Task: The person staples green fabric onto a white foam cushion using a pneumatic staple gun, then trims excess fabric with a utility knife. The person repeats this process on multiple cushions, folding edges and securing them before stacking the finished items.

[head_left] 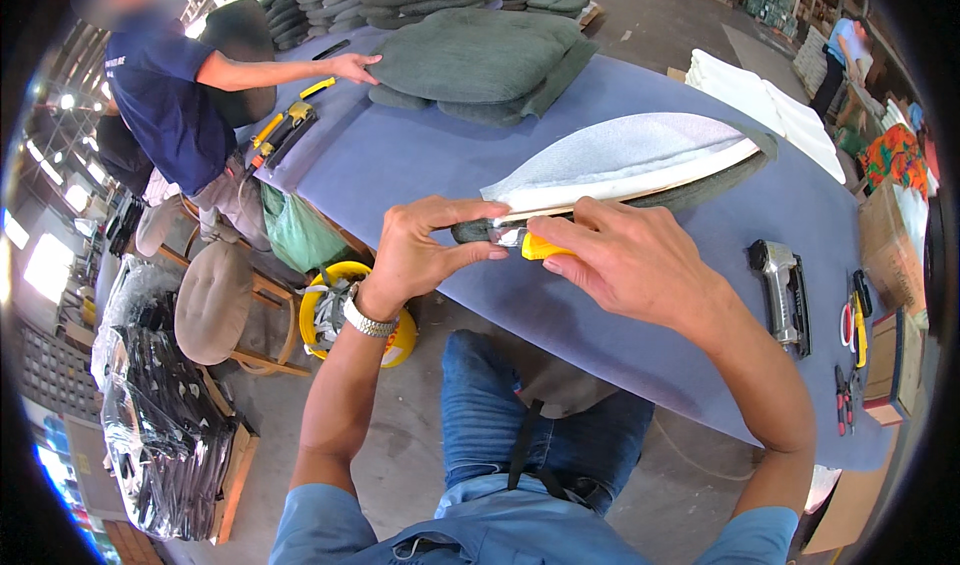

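Observation:
A padded seat panel (625, 150) with a white underside and a thin board edge lies at the near side of the blue-covered table (640, 300). Dark green fabric (690, 187) shows along its rim. My left hand (415, 247), with a metal watch at the wrist, pinches the panel's left end between thumb and fingers. In my right hand (645, 260) is a yellow utility knife (541, 248), its metal tip at the fabric edge beside my left fingertips. The exact contact of the blade is partly hidden by my fingers.
At right lie a staple gun (780, 293), scissors (858, 320) and pliers (845, 400). Beyond, a co-worker's hand (355, 68) touches stacked dark green cushions (480, 60). Another stapler (287, 135) rests near that person. A yellow bucket (402, 343) and round stool (213, 300) stand left.

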{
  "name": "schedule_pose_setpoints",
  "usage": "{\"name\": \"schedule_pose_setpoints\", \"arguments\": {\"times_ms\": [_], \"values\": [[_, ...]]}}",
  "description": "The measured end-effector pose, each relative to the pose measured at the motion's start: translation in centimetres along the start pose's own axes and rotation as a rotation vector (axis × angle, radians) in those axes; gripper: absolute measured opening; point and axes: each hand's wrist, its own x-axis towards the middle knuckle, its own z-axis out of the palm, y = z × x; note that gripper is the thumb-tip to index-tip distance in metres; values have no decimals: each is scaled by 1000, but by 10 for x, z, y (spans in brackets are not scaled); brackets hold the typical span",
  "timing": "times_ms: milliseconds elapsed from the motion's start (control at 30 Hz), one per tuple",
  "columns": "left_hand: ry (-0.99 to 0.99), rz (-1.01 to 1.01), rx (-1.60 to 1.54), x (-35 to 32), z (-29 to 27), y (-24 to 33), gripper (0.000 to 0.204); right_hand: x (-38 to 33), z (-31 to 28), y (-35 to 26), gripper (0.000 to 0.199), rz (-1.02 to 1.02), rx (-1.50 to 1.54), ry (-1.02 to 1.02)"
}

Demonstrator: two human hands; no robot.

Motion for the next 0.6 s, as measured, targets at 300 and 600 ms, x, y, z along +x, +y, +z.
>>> {"name": "schedule_pose_setpoints", "arguments": {"times_ms": [300,600], "values": [[3,10,21,0,0,0,46,-2,-3,4,30,7,76,6],[-17,2,11,0,-1,-3,45,2,-6,5,27,22,101,-42]]}}
